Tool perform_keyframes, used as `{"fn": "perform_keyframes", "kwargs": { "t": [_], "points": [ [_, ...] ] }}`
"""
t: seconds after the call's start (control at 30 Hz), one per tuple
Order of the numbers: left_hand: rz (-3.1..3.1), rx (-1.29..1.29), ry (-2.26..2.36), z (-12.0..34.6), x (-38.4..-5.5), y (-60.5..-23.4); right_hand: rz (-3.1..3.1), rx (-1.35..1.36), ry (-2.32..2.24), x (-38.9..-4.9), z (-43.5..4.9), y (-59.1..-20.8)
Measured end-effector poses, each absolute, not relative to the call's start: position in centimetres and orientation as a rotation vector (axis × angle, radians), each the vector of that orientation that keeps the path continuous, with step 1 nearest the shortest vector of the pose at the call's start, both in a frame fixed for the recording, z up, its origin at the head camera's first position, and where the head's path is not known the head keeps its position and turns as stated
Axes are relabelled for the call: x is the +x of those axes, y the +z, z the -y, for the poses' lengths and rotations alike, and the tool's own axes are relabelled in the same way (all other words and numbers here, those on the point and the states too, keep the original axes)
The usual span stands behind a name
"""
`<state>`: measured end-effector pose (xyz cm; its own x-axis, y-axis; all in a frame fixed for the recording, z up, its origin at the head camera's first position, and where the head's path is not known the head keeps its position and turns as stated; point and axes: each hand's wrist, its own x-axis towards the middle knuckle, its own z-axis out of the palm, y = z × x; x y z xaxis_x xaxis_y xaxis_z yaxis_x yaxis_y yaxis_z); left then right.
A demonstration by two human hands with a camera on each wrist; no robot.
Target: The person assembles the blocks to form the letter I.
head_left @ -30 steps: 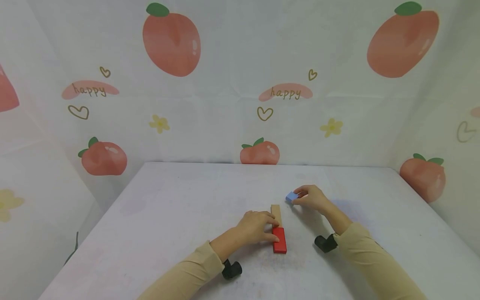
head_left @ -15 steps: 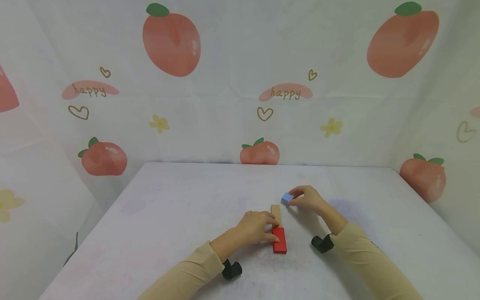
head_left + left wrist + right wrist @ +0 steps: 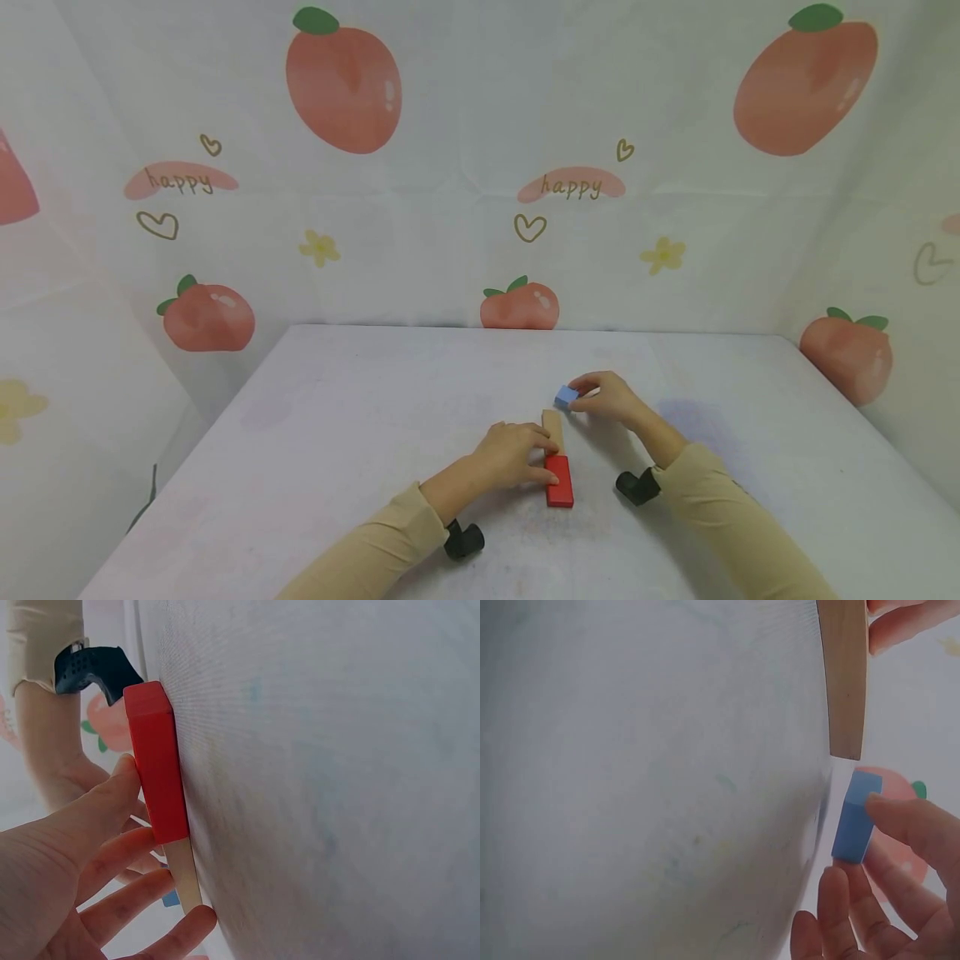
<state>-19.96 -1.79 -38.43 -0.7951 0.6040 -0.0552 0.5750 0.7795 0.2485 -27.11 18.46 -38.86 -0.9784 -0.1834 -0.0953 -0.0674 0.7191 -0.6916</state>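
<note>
A red rectangular block (image 3: 560, 492) lies flat, end to end with a plain wooden block (image 3: 552, 423) that stretches away from it. My left hand (image 3: 506, 454) rests on this pair, thumb tip at the red block and fingertips (image 3: 154, 885) fairly straight along the wood. Just past the wood's far end, my right hand (image 3: 611, 397) pinches a small blue block (image 3: 856, 821) between thumb and fingers. In the right wrist view a narrow gap shows between the blue block and the wood's end. The blue block is tilted and close over the table.
A white table (image 3: 375, 392) carries the blocks, backed by a pale cloth curtain (image 3: 450, 108) printed with peaches. Dark wrist-worn devices (image 3: 463, 542) hang below both sleeves, close over the tabletop.
My right hand has carried the blue block leftward in small steps, bringing it near the wooden block's far end. The left hand and the two blocks under it stay put.
</note>
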Motion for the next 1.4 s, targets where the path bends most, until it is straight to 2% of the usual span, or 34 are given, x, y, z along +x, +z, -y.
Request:
{"fn": "perform_keyframes", "kwargs": {
  "t": [1.4],
  "points": [
    [-2.858, 0.974, 0.32, 1.8, -20.0, -38.5, -2.717, -0.305, -1.082, -27.6, -17.1, -38.9]
  ]
}}
